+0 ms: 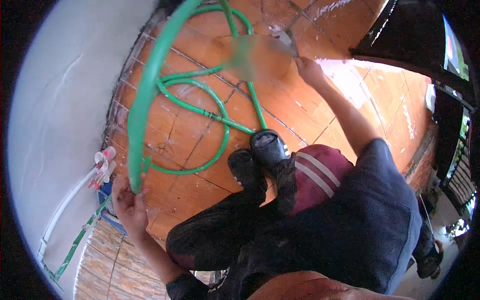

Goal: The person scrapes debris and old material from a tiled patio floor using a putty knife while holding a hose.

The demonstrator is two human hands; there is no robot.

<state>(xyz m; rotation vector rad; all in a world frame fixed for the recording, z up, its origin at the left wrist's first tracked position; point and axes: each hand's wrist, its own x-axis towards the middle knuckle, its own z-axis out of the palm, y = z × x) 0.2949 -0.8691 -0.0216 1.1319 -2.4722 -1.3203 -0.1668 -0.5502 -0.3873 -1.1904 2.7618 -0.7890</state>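
A green hose (150, 95) rises close to the camera on the left, and its lower part reaches my left hand (131, 205). The fingers of that hand curl around the hose, with the palm partly showing. Further away, my right arm stretches out over the tiled floor. My right hand (311, 72) is closed at the end of it, on a small greyish thing (286, 41) partly covered by a blurred patch. What this thing is cannot be made out. More of the hose lies in loops on the floor between my hands.
Orange tiles (290, 105) with whitish marks cover the floor. A pale wall (70, 85) stands at left, with a white pipe (65, 205) and a blue container (107, 210) by it. My dark shoes (270, 147) are beside the hose. A dark piece of furniture (405, 40) is at upper right.
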